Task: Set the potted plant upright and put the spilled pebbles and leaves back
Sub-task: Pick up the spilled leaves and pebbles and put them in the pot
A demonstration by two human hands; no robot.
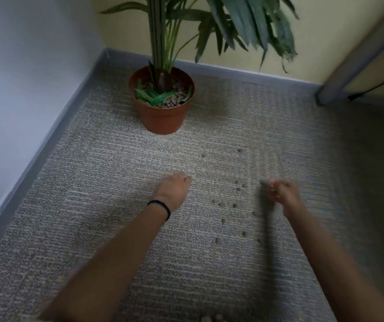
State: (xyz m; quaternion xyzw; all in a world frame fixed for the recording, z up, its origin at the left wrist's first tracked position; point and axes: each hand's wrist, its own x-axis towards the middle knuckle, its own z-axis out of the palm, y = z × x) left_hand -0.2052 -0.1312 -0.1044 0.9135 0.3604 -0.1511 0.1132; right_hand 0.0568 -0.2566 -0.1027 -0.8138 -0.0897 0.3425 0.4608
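The small brown pebbles (229,204) lie scattered on the grey carpet (93,182) between my hands, nearer my loosely curled, blurred right hand (284,194); what it holds I cannot tell. My left hand (174,189) rests knuckles-up, fingers curled.

An office-like room corner: grey carpet tiles (116,182), grey skirting board (54,126), pale walls (23,54), and a potted plant (162,98).
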